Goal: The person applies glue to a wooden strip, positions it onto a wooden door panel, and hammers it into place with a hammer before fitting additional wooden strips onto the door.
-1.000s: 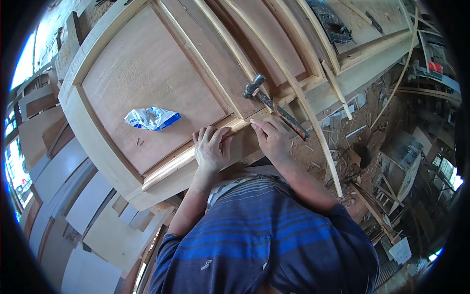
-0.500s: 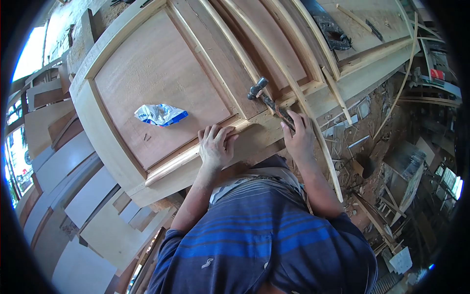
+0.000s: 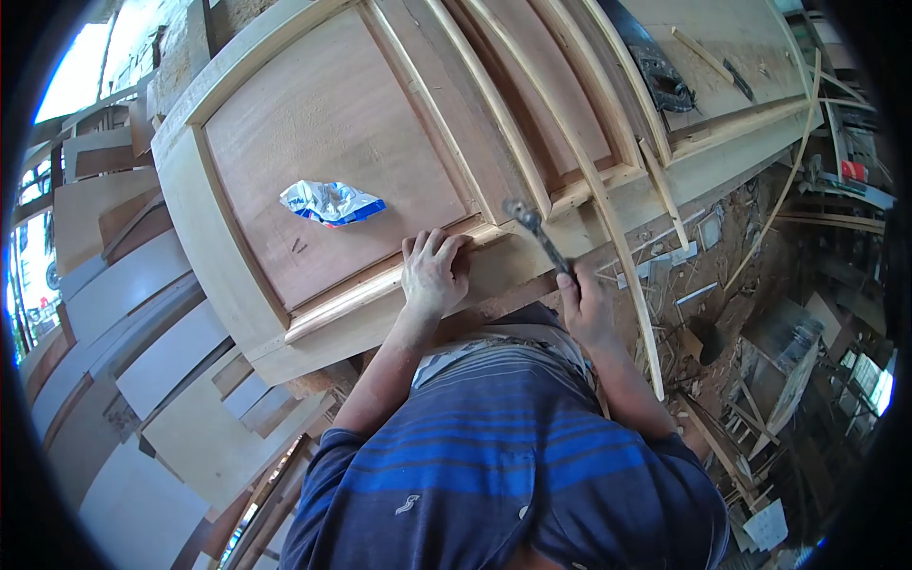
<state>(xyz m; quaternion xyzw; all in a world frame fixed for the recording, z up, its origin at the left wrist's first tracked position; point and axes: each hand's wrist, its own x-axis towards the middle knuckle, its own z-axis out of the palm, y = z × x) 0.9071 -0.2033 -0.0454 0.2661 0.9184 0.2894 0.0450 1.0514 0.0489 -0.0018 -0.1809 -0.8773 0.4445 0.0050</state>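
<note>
My right hand (image 3: 589, 309) is wrapped round the handle of a hammer (image 3: 543, 236), whose slightly blurred head is over the corner of a wooden panel frame. My left hand (image 3: 434, 275) rests on a pale moulding strip (image 3: 351, 297) along the frame's near edge, its fingers bent over the strip; anything pinched between them is too small to tell. Beyond it, a white and blue plastic packet (image 3: 332, 203) lies on the reddish panel (image 3: 332, 133), with a few small nails (image 3: 299, 245) near it.
Long thin wood strips (image 3: 622, 256) lie across the frame and stick out past its near edge. A handsaw (image 3: 662, 81) and a dark slim tool (image 3: 738, 81) lie at the upper right. Stacked boards (image 3: 142, 294) fill the left; wood scraps (image 3: 731, 418) litter the right.
My right hand has left the frame's edge, taken hold of the hammer by its handle and lifted it. My left hand stays on the strip. The whole view has shifted slightly.
</note>
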